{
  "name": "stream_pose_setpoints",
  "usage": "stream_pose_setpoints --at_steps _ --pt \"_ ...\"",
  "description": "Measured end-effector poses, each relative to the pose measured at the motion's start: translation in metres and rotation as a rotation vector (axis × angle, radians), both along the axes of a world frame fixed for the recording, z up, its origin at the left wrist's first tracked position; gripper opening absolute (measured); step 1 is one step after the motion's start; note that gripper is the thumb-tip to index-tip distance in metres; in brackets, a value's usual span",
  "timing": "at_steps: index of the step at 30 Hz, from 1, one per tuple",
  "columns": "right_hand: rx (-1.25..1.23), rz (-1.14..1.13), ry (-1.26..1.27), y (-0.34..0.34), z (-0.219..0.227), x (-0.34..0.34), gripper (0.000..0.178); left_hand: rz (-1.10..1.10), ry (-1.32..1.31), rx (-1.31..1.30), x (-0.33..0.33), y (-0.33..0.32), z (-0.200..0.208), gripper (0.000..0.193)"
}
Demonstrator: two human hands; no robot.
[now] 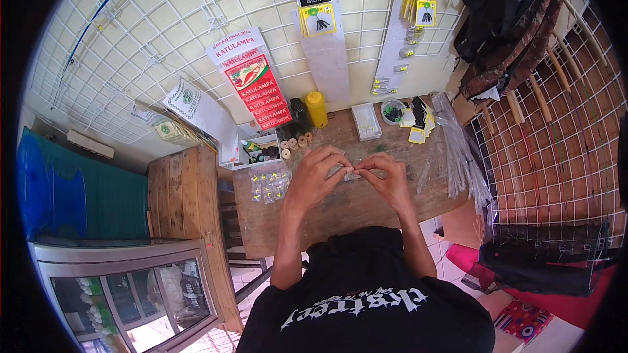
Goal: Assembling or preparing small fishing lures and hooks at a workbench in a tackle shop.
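Over the middle of the wooden table (301, 206), my left hand (320, 173) and my right hand (384, 173) meet fingertip to fingertip. Both are closed in a pinch on a small clear plastic packet (352, 175), mostly hidden by the fingers; its contents are too small to make out. Left of my left hand, several small clear packets with yellow bits (269, 184) lie in rows. Beyond the hands stands a white tray (356, 114) with a few small pieces in it. A round tub (392, 111) of dark and green pieces is beside it.
Wooden spools (294, 144), a yellow bottle (316, 110) and a white box of supplies (229, 157) stand at the back left. Yellow-and-black cards (417, 121) and long clear plastic sleeves (454, 150) lie on the right. A white wire grid (261, 0) with hanging packages covers the wall.
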State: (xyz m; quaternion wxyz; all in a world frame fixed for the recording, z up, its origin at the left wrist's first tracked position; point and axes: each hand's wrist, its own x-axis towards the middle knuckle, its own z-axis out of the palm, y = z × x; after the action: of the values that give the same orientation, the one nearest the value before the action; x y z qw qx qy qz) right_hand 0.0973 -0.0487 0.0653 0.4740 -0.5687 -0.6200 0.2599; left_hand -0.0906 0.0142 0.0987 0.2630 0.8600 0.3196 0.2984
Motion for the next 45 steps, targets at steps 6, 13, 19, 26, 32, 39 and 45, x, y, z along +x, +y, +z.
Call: stream_pose_setpoints --at_steps 6,13,19,26,32,39,45 --pt "0.051 -0.015 -0.111 -0.002 0.007 0.000 0.008 0.055 0.057 -0.085 -0.006 0.002 0.005 0.014" --pt "-0.017 -0.068 0.100 -0.001 -0.005 -0.006 0.011 0.245 -0.655 -0.466 0.000 -0.005 -0.040 0.028" --pt "-0.177 0.061 0.662 -0.001 -0.006 -0.015 0.013 0.132 -0.837 -0.748 0.023 -0.027 -0.069 0.034" --pt "-0.287 0.113 0.748 -0.002 -0.006 -0.017 0.011 0.046 -1.030 -0.873 0.030 -0.022 -0.068 0.021" --pt "-0.286 0.139 0.757 -0.001 -0.011 -0.017 0.011 0.042 -1.001 -0.838 0.027 -0.021 -0.068 0.011" --pt "-0.212 0.153 0.503 0.000 -0.021 -0.013 0.012 0.096 -1.029 -0.860 0.030 -0.024 -0.062 0.007" --pt "-0.127 0.024 0.238 0.000 -0.018 -0.015 0.008 0.132 -1.032 -0.827 0.029 -0.022 -0.068 0.007"
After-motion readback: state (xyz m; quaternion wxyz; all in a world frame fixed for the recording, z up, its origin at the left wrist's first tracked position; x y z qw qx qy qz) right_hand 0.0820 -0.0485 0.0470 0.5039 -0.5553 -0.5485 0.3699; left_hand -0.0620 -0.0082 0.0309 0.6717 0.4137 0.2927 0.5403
